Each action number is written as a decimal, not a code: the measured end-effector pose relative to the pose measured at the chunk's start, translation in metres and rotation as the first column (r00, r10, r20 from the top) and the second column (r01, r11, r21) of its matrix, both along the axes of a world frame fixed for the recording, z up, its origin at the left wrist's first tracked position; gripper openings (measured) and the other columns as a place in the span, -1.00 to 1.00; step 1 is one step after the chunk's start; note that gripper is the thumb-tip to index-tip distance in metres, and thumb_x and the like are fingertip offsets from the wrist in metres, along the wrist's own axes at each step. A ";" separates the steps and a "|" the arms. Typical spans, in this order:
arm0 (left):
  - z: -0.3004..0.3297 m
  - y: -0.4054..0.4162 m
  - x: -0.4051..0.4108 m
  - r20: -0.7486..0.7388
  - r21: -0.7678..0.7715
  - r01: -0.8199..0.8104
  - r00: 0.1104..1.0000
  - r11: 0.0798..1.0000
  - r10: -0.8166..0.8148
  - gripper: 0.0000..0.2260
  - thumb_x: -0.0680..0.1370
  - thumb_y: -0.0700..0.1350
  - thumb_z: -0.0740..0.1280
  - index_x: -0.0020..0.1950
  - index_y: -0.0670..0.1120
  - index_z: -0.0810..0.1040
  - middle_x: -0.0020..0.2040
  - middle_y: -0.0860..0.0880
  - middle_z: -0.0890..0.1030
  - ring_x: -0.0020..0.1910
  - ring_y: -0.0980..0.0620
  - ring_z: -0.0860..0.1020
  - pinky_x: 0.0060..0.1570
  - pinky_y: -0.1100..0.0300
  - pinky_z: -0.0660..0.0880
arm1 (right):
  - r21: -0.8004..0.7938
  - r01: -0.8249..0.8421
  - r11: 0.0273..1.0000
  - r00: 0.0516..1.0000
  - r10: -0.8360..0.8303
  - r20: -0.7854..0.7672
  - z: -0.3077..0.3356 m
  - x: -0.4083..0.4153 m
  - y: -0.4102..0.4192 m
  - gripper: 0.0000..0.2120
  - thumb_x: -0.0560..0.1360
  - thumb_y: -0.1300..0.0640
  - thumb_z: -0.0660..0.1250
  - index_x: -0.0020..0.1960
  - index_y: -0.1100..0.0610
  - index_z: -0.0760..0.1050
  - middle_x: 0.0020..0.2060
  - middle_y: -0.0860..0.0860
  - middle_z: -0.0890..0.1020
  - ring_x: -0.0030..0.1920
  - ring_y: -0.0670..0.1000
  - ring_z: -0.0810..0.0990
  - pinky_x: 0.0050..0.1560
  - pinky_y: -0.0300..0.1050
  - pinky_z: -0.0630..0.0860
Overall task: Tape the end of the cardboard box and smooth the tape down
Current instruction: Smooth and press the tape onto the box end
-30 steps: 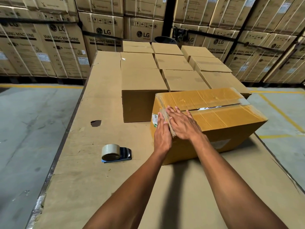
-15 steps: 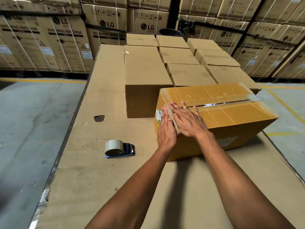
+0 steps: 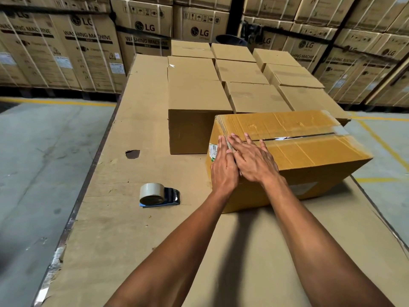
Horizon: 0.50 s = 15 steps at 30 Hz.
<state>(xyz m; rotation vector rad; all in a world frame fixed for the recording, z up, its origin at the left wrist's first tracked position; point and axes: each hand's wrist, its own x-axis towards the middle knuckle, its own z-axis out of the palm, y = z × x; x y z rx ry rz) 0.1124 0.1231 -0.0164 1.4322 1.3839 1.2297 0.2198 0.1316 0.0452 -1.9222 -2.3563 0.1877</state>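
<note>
Right hand (image 3: 254, 161) lies flat, fingers spread, palm down on the top near-left edge of the tape-covered yellowish-brown cardboard box (image 3: 309, 151), gripping nothing. Left hand (image 3: 223, 167) is pressed flat and open against the box's left end face, fingers pointing up beside a small white-and-green printed label (image 3: 213, 151), also gripping nothing. The box sits on the cardboard-sheeted work table (image 3: 137, 229), its top seam showing a dark gap. A roll of clear tape in a blue handheld dispenser (image 3: 158, 194) lies on the table, left of the box and apart from it. Plain brown cartons (image 3: 197, 96) are stacked behind.
</note>
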 end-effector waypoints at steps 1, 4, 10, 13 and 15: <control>0.000 0.000 0.000 -0.007 -0.006 0.002 1.000 1.000 -0.002 -0.40 0.72 0.07 -0.12 0.77 -0.03 0.10 0.77 0.07 0.10 0.72 0.17 0.10 0.68 0.17 0.07 | 0.001 0.015 1.000 1.000 -0.015 -0.004 -0.001 -0.001 0.001 -0.46 0.75 -0.13 -0.07 0.72 -0.17 0.00 0.69 -0.24 0.04 0.72 0.01 -0.09 0.69 0.30 -0.15; 0.000 0.001 0.000 -0.010 -0.013 -0.007 1.000 1.000 0.006 -0.40 0.72 0.08 -0.13 0.78 -0.01 0.08 0.77 0.07 0.11 0.71 0.15 0.13 0.62 0.26 0.08 | 0.008 0.050 0.999 0.999 -0.050 0.005 -0.001 -0.003 0.003 -0.45 0.74 -0.11 -0.04 0.72 -0.11 0.06 0.70 -0.17 0.08 0.72 0.05 -0.07 0.69 0.27 -0.14; -0.016 -0.004 -0.003 -0.095 -0.233 0.007 0.995 0.973 -0.030 -0.46 0.79 0.05 -0.15 0.78 -0.04 0.08 0.75 -0.01 0.19 0.68 -0.09 0.29 0.64 0.00 0.20 | 0.051 0.130 0.990 0.991 -0.129 -0.019 -0.001 -0.004 -0.004 -0.37 0.67 -0.09 -0.03 0.71 0.05 0.12 0.70 0.00 0.15 0.72 0.10 0.01 0.70 0.23 -0.05; -0.012 -0.006 -0.006 -0.094 -0.172 0.016 0.995 0.985 -0.032 -0.47 0.80 0.04 -0.12 0.78 -0.06 0.06 0.77 -0.01 0.13 0.73 0.00 0.17 0.69 0.04 0.11 | 0.113 0.079 0.990 0.995 -0.071 -0.070 0.004 -0.005 -0.016 -0.30 0.61 -0.11 -0.13 0.71 0.09 0.13 0.68 0.02 0.21 0.71 0.05 0.10 0.70 0.19 0.07; -0.006 -0.011 -0.002 -0.050 -0.048 -0.004 0.999 0.999 0.001 -0.45 0.77 0.06 -0.10 0.78 -0.01 0.06 0.77 0.06 0.10 0.73 0.11 0.12 0.69 0.08 0.09 | 0.125 -0.037 0.991 0.996 0.046 -0.077 0.004 -0.003 -0.024 -0.29 0.59 -0.12 -0.14 0.69 0.06 0.17 0.66 0.00 0.27 0.69 0.02 0.17 0.69 0.16 0.13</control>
